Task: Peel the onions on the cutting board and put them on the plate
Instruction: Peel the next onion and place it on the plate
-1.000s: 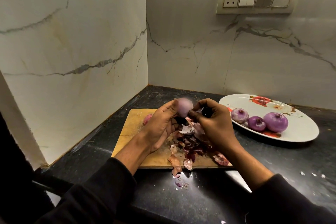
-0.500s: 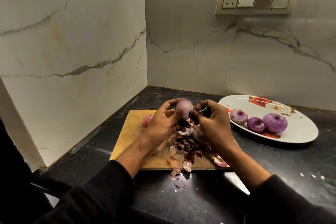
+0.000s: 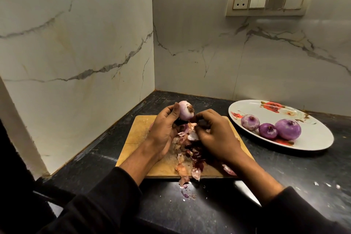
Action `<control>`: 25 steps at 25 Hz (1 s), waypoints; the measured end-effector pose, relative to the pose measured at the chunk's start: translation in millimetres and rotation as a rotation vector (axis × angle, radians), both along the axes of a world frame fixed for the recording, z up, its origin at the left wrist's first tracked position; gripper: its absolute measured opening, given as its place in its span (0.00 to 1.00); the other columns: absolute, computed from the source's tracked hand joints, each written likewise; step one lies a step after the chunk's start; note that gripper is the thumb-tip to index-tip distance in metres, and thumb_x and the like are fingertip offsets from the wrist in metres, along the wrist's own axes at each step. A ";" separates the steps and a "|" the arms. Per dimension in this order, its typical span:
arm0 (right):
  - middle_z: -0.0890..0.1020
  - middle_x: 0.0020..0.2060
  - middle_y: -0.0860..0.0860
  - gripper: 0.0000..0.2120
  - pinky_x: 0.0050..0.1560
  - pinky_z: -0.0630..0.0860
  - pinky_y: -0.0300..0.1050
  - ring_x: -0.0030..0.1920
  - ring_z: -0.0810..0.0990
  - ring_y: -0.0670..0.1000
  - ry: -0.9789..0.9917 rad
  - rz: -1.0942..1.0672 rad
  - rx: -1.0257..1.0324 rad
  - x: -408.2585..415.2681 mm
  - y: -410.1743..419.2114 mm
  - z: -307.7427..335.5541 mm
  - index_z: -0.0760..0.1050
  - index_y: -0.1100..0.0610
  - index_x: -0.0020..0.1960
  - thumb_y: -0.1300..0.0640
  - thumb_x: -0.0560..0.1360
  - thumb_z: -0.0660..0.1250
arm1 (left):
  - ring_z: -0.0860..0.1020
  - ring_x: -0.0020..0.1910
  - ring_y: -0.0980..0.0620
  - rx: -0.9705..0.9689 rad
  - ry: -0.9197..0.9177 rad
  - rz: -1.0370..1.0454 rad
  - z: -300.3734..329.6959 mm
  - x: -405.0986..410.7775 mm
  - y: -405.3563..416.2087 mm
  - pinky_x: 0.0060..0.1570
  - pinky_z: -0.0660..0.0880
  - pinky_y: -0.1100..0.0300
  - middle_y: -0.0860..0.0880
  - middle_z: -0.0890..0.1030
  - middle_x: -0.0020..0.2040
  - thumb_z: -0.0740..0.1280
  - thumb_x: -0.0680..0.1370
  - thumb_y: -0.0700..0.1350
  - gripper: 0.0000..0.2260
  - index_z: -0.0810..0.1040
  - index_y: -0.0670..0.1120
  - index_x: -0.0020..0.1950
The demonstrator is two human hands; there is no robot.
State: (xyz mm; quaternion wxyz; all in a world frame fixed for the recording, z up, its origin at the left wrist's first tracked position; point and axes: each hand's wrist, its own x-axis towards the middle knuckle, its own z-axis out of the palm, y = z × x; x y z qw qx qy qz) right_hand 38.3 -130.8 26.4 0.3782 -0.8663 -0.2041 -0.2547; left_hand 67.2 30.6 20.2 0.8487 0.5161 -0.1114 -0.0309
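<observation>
My left hand (image 3: 163,133) is shut on a pale purple onion (image 3: 184,112) and holds it up over the far end of the wooden cutting board (image 3: 139,129). My right hand (image 3: 215,134) is just right of and below the onion, its fingers curled and its tips pinched on a scrap of onion skin; what else is in the palm is hidden. A heap of skins (image 3: 190,157) covers the board's middle. Another onion (image 3: 151,125) peeks out behind my left wrist. Three peeled onions (image 3: 288,129) lie on the white flowered plate (image 3: 313,138) to the right.
The board sits in a corner of a black counter (image 3: 284,173), with marble walls close on the left and behind. Bits of skin (image 3: 185,186) have spilled past the board's near edge. A switch panel (image 3: 269,1) is on the back wall.
My left hand has turned the onion and raised it a little, so its root end now shows. My right hand has dropped away from the onion toward the skins.
</observation>
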 end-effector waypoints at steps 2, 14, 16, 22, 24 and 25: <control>0.80 0.44 0.47 0.04 0.45 0.74 0.31 0.46 0.79 0.42 -0.028 -0.021 0.040 -0.3 0.5 -0.8 0.80 0.56 0.50 0.60 0.75 0.73 | 0.83 0.49 0.47 0.002 -0.002 -0.013 -0.3 0.7 0.7 0.47 0.81 0.56 0.38 0.83 0.55 0.63 0.80 0.53 0.23 0.75 0.36 0.65; 0.84 0.40 0.46 0.06 0.44 0.79 0.35 0.42 0.83 0.42 0.038 -0.089 0.418 0.8 -6.0 -0.6 0.83 0.55 0.46 0.62 0.71 0.77 | 0.82 0.58 0.46 0.029 -0.050 -0.092 -2.1 -3.8 -5.2 0.52 0.82 0.57 0.45 0.84 0.57 0.67 0.76 0.40 0.15 0.76 0.41 0.63; 0.85 0.39 0.47 0.05 0.43 0.79 0.36 0.41 0.83 0.43 0.058 -0.097 0.398 2.8 -7.9 0.2 0.83 0.55 0.45 0.61 0.71 0.77 | 0.83 0.55 0.48 0.041 -0.058 -0.091 -2.2 -4.8 -5.9 0.50 0.83 0.58 0.46 0.85 0.54 0.65 0.79 0.38 0.11 0.77 0.42 0.62; 0.84 0.36 0.48 0.04 0.40 0.79 0.39 0.39 0.83 0.45 0.068 -0.082 0.368 5.4 -11.0 -1.9 0.83 0.55 0.42 0.63 0.72 0.76 | 0.83 0.55 0.48 0.023 -0.040 -0.113 -0.8 -7.0 -5.7 0.53 0.82 0.57 0.46 0.85 0.55 0.66 0.78 0.38 0.12 0.77 0.42 0.62; 0.84 0.37 0.48 0.05 0.40 0.79 0.40 0.40 0.83 0.46 0.079 -0.068 0.368 7.0 -11.7 -2.4 0.82 0.55 0.42 0.64 0.72 0.75 | 0.83 0.55 0.48 0.013 -0.035 -0.118 -1.8 -7.1 -5.3 0.53 0.82 0.56 0.46 0.85 0.54 0.64 0.80 0.35 0.11 0.77 0.42 0.61; 0.84 0.37 0.48 0.06 0.41 0.79 0.41 0.40 0.82 0.47 0.092 -0.060 0.368 8.8 -12.6 -2.6 0.82 0.54 0.42 0.64 0.72 0.75 | 0.84 0.55 0.48 0.010 -0.036 -0.125 -1.8 -7.2 -5.0 0.52 0.83 0.57 0.46 0.85 0.54 0.64 0.80 0.35 0.10 0.77 0.42 0.61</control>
